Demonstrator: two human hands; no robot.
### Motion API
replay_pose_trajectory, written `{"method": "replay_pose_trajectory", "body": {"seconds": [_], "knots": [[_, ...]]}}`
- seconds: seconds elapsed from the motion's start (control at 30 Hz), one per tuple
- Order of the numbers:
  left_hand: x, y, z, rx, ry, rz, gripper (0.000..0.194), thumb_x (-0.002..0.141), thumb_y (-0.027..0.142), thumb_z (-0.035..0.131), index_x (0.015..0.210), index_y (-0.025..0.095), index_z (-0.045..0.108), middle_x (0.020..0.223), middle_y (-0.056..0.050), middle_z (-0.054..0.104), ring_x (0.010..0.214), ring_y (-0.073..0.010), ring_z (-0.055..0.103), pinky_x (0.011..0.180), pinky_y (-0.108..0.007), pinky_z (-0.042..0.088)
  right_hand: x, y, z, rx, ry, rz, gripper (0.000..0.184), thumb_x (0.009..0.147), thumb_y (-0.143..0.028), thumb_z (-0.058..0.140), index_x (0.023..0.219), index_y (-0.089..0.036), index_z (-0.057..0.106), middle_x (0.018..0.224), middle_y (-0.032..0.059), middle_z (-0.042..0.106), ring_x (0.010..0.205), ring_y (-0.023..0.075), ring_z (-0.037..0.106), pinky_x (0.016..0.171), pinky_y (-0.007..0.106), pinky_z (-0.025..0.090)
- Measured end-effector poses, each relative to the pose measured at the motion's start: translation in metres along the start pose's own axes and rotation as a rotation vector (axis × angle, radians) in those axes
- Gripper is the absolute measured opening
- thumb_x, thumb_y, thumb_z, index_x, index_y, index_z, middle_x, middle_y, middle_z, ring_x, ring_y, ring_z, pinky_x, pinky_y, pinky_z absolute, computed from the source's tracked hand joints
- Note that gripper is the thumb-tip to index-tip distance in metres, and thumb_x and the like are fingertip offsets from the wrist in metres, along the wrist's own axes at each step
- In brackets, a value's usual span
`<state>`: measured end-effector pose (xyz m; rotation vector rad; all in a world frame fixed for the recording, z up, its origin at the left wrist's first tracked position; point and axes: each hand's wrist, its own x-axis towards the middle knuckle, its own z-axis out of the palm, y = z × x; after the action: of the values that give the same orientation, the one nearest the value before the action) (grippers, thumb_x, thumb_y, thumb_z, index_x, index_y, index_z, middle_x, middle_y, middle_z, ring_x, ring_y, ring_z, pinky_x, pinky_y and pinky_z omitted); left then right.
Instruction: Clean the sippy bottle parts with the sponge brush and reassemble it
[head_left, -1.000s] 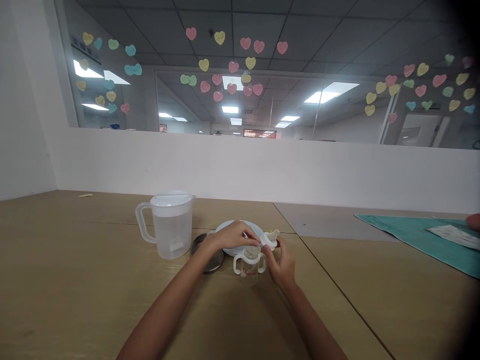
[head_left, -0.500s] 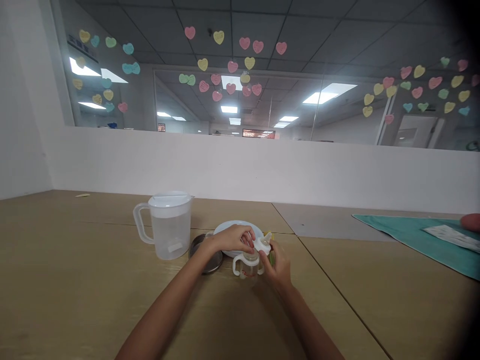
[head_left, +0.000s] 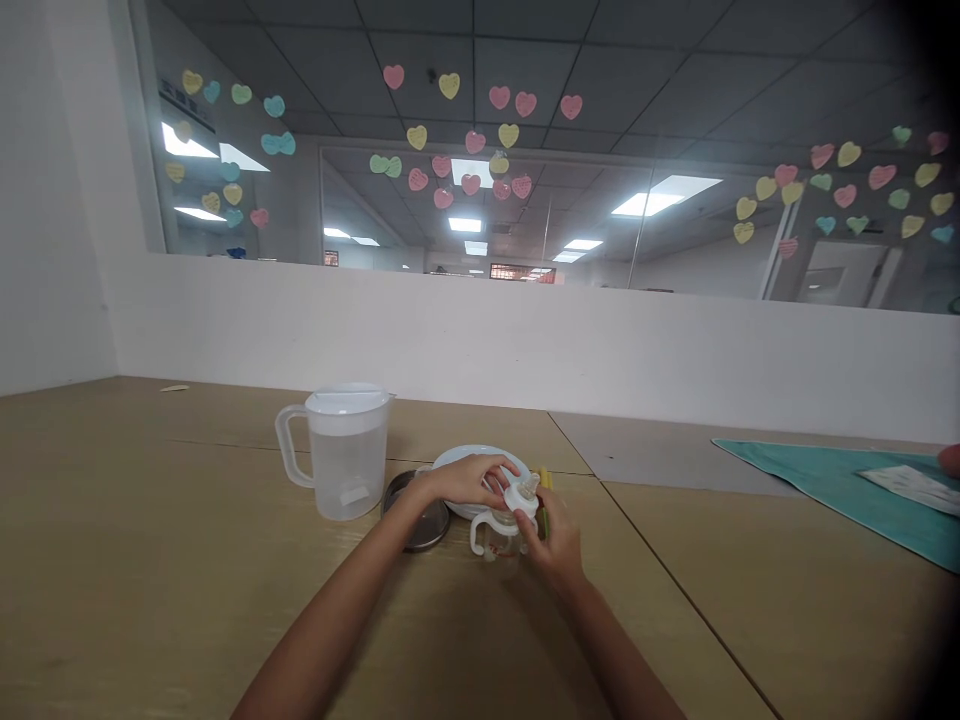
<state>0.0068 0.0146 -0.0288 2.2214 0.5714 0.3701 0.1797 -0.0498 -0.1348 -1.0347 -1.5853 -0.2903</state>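
Note:
A small clear baby bottle [head_left: 495,535] with white side handles stands on the wooden table in front of me. My right hand [head_left: 555,540] grips its white cap with the teat [head_left: 521,495] and holds it down on the bottle's neck. My left hand [head_left: 469,478] curls around the neck and upper part of the bottle from the left, fingers closed on it.
A clear plastic jug [head_left: 341,450] of water stands to the left. A round metal lid [head_left: 420,515] lies beside it, a white plate [head_left: 465,462] just behind the bottle. A teal cloth [head_left: 840,480] with a paper on it lies at the right, by a low white wall.
My right hand has brought the cap with the teat from the right down onto the bottle's neck. My left hand has stayed on the bottle.

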Motion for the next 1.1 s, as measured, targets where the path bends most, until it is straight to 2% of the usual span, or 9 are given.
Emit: {"method": "replay_pose_trajectory", "body": {"seconds": [0.1, 0.2, 0.37, 0.47, 0.63, 0.8, 0.93, 1.03, 1.1], "knots": [[-0.002, -0.002, -0.007, -0.135, -0.055, -0.030, 0.064, 0.060, 0.029, 0.078, 0.117, 0.022, 0.050, 0.097, -0.004, 0.062, 0.092, -0.0154, 0.060, 0.083, -0.030, 0.047, 0.000, 0.000, 0.001, -0.016, -0.012, -0.016, 0.032, 0.081, -0.038, 0.054, 0.105, -0.017, 0.052, 0.087, 0.0072, 0.062, 0.077, 0.0196, 0.057, 0.068, 0.032, 0.046], [-0.004, -0.003, -0.010, -0.158, -0.059, -0.038, 0.072, 0.053, 0.028, 0.081, 0.118, 0.020, 0.050, 0.100, -0.006, 0.062, 0.093, -0.0170, 0.060, 0.086, -0.033, 0.047, 0.001, -0.002, 0.001, -0.034, -0.049, -0.032, 0.032, 0.081, -0.037, 0.054, 0.105, -0.017, 0.052, 0.091, 0.0088, 0.062, 0.081, 0.0215, 0.057, 0.071, 0.035, 0.046], [-0.005, -0.007, -0.009, 0.033, -0.033, -0.048, 0.082, 0.051, 0.029, 0.081, 0.125, 0.022, 0.045, 0.109, -0.006, 0.060, 0.103, -0.0195, 0.056, 0.091, -0.033, 0.044, 0.004, -0.007, -0.001, -0.038, -0.123, -0.057, 0.030, 0.082, -0.037, 0.051, 0.105, -0.018, 0.053, 0.093, 0.0084, 0.060, 0.087, 0.0229, 0.056, 0.075, 0.037, 0.046], [-0.006, -0.005, -0.004, 0.215, -0.035, -0.056, 0.087, 0.048, 0.032, 0.081, 0.126, 0.025, 0.044, 0.109, -0.004, 0.060, 0.102, -0.0204, 0.056, 0.087, -0.031, 0.044, 0.006, -0.009, 0.000, -0.008, -0.171, -0.031, 0.029, 0.083, -0.037, 0.049, 0.106, -0.019, 0.053, 0.100, 0.0085, 0.057, 0.094, 0.0232, 0.055, 0.079, 0.038, 0.046], [-0.004, 0.003, 0.007, 0.444, -0.017, -0.053, 0.077, 0.048, 0.030, 0.077, 0.120, 0.025, 0.050, 0.105, 0.000, 0.061, 0.090, -0.0193, 0.058, 0.077, -0.026, 0.044, 0.006, -0.008, 0.004, 0.013, -0.201, -0.038, 0.034, 0.082, -0.036, 0.049, 0.112, -0.019, 0.051, 0.110, 0.0095, 0.053, 0.103, 0.0239, 0.052, 0.086, 0.040, 0.044], [-0.006, 0.007, 0.011, 0.465, -0.013, -0.046, 0.065, 0.052, 0.025, 0.073, 0.114, 0.025, 0.052, 0.096, 0.002, 0.062, 0.083, -0.0181, 0.057, 0.068, -0.024, 0.042, 0.004, -0.004, 0.011, 0.045, -0.160, 0.007, 0.032, 0.077, -0.041, 0.055, 0.100, -0.018, 0.050, 0.098, 0.0080, 0.056, 0.092, 0.0232, 0.055, 0.078, 0.040, 0.046], [-0.008, 0.011, 0.011, 0.502, -0.013, -0.075, 0.051, 0.053, 0.028, 0.073, 0.100, 0.023, 0.056, 0.086, 0.002, 0.061, 0.076, -0.0170, 0.056, 0.061, -0.023, 0.039, 0.002, -0.001, 0.013, 0.026, -0.125, 0.078, 0.038, 0.074, -0.046, 0.060, 0.097, -0.019, 0.048, 0.094, 0.0068, 0.057, 0.085, 0.0215, 0.056, 0.074, 0.037, 0.047], [-0.007, 0.013, 0.011, 0.533, -0.016, -0.102, 0.050, 0.051, 0.032, 0.074, 0.096, 0.022, 0.055, 0.086, 0.003, 0.061, 0.075, -0.0161, 0.056, 0.060, -0.022, 0.039, 0.002, -0.001, 0.011, -0.015, -0.098, 0.036, 0.044, 0.074, -0.046, 0.060, 0.105, -0.018, 0.047, 0.099, 0.0081, 0.058, 0.090, 0.0227, 0.056, 0.077, 0.038, 0.046], [-0.007, 0.013, 0.011, 0.551, -0.013, -0.113, 0.053, 0.050, 0.033, 0.075, 0.097, 0.022, 0.054, 0.088, 0.002, 0.061, 0.076, -0.0166, 0.056, 0.061, -0.022, 0.039, 0.002, -0.002, 0.008, -0.023, -0.112, -0.038, 0.041, 0.077, -0.043, 0.059, 0.108, -0.019, 0.048, 0.102, 0.0084, 0.058, 0.095, 0.0233, 0.055, 0.080, 0.039, 0.044]]}}
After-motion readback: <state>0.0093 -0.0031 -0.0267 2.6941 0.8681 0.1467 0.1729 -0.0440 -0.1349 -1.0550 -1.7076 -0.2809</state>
